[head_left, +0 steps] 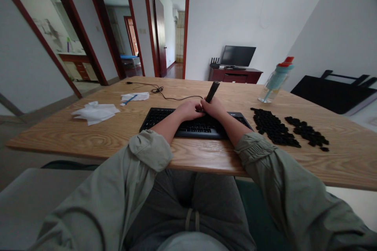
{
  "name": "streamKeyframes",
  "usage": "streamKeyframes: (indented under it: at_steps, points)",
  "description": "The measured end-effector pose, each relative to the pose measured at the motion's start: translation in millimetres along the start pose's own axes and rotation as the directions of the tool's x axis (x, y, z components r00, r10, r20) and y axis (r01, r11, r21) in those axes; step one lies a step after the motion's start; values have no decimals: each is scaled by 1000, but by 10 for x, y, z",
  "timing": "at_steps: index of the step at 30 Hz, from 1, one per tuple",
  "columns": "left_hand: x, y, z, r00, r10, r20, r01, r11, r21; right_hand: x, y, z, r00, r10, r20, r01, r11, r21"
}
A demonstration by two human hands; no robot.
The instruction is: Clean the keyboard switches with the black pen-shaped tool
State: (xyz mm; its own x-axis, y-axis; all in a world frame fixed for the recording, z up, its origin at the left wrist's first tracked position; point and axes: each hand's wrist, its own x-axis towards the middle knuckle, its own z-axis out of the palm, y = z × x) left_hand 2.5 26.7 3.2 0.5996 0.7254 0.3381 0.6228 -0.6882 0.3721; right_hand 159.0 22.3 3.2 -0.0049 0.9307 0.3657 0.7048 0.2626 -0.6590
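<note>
A keyboard [194, 123] lies on the table [206, 157] near its front edge, with both hands, the left hand [190, 110] and right hand [214, 108], touching above its far edge, the right holding a tool [212, 91] upright. Right of the keyboard lie two heaps of keycaps [275, 127], and a bottle [275, 80] stands farther back. Left lie tissues [96, 112], a cable [160, 91] behind them.

The room is dim and gray. Soft daylight comes through the doorway [176, 27] far beyond the fingers [203, 106]. Shadows under the fingers are faint. The edges bend and stretch. Nothing glares, and far things look a little soft.
</note>
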Motion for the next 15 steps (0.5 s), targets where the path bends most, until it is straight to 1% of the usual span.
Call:
streamKeyframes:
  at_steps: [5, 8, 12, 15]
  points:
    - [86, 40, 66, 998, -62, 7, 62, 995, -75, -9, 9, 37, 999, -1, -44, -1, 999, -36]
    - [99, 24, 89, 998, -65, 7, 66, 992, -110, -5, 22, 52, 999, -26, -40, 23, 997, -67]
    - [77, 16, 87, 999, -51, -17, 48, 991, -122, -9, 23, 55, 999, 18, -30, -21, 996, -91]
    - [61, 31, 72, 999, -47, -13, 45, 994, -101, -26, 10, 46, 999, 31, -8, -31, 997, -72]
